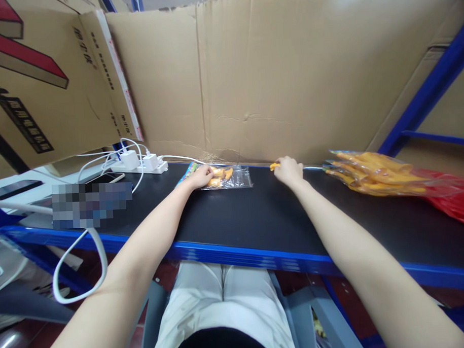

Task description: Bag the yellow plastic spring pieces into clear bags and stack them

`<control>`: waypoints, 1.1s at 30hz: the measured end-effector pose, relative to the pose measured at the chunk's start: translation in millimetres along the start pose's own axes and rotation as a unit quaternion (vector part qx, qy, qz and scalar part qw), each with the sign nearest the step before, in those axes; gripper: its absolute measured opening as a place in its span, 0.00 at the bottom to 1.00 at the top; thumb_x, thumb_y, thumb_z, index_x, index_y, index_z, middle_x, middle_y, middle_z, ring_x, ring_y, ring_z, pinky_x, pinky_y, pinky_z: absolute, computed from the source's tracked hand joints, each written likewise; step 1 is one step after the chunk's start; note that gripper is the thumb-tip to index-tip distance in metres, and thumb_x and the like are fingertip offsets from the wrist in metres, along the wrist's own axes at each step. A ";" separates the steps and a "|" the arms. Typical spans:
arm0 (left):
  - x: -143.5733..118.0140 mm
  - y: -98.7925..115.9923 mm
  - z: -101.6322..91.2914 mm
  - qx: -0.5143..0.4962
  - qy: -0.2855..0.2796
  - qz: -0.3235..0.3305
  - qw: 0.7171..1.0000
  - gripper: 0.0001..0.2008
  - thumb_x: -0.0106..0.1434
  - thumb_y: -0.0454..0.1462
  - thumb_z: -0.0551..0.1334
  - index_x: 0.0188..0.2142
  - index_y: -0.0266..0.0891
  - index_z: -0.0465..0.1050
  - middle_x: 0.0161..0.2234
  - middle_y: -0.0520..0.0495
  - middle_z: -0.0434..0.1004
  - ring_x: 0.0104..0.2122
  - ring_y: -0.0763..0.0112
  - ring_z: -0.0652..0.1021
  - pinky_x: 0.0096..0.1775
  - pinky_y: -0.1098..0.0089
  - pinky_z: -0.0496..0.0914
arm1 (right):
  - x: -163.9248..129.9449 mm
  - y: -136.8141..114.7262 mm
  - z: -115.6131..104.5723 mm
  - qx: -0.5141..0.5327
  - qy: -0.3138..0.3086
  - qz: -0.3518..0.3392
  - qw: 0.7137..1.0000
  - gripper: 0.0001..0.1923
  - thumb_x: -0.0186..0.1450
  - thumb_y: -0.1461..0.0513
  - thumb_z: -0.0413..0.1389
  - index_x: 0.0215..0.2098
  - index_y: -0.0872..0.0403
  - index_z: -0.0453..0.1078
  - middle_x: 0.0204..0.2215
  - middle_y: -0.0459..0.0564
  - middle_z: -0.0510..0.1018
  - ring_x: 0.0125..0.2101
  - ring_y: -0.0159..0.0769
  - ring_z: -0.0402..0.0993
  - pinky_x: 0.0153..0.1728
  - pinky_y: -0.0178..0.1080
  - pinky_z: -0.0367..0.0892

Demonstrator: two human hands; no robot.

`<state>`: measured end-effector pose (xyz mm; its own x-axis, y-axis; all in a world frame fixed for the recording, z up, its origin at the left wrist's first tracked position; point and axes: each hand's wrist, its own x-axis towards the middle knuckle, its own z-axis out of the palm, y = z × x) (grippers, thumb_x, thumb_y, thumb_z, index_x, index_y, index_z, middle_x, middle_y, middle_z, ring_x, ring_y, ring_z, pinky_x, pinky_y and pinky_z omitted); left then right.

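Note:
My left hand (201,177) rests on a clear plastic bag (239,177) that lies flat on the black tabletop. Yellow-orange pieces (220,176) show inside the bag, and a colourful printed end pokes out left of my fingers. Whether those fingers grip the bag or only press on it is hard to see. To the right, my right hand (290,172) is closed around a small yellow-orange piece (274,166), whose end sticks out at the fingertips. Its exact kind cannot be made out. The hand is just above the tabletop near the cardboard wall.
A pile of bagged yellow-orange items (376,173) lies at right beside a red plastic bag (455,196). A white power strip (140,164) with cables stands at back left. Cardboard (270,81) walls the back; a blue metal edge (250,257) borders the front.

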<state>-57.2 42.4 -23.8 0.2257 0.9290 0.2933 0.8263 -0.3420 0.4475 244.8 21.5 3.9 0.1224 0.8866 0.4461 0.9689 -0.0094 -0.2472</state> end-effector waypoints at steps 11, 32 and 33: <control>0.1 -4.4 -2.2 -0.001 0.009 -0.016 1.000 0.03 0.57 0.37 0.54 0.30 0.40 0.61 0.30 0.49 0.69 0.33 0.67 0.70 0.36 0.69 0.62 | 2.3 10.2 -4.8 -0.139 -0.096 0.044 0.985 0.17 0.57 0.63 0.50 0.43 0.56 0.70 0.45 0.61 0.70 0.46 0.49 0.64 0.44 0.51 0.55; 3.6 -7.9 3.6 -0.017 -0.009 0.024 1.000 0.04 0.58 0.38 0.53 0.31 0.40 0.61 0.32 0.48 0.70 0.34 0.69 0.70 0.36 0.71 0.63 | -6.7 -13.7 -1.8 -0.100 -0.208 -0.132 0.964 0.11 0.56 0.62 0.52 0.39 0.54 0.65 0.36 0.51 0.74 0.37 0.41 0.69 0.41 0.44 0.56; 2.4 -6.1 3.2 -0.019 -0.013 0.025 0.999 0.04 0.58 0.38 0.52 0.31 0.40 0.61 0.32 0.48 0.70 0.34 0.69 0.71 0.36 0.71 0.63 | -6.6 -14.4 -3.0 -0.113 -0.214 -0.132 0.961 0.10 0.56 0.63 0.52 0.37 0.54 0.66 0.35 0.51 0.74 0.38 0.42 0.69 0.42 0.45 0.55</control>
<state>-60.0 47.2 -28.5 0.2794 0.9137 0.2951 0.7934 -0.3928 0.4650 230.7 14.4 7.0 -0.1866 0.9806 0.0602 0.9820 0.1844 0.0396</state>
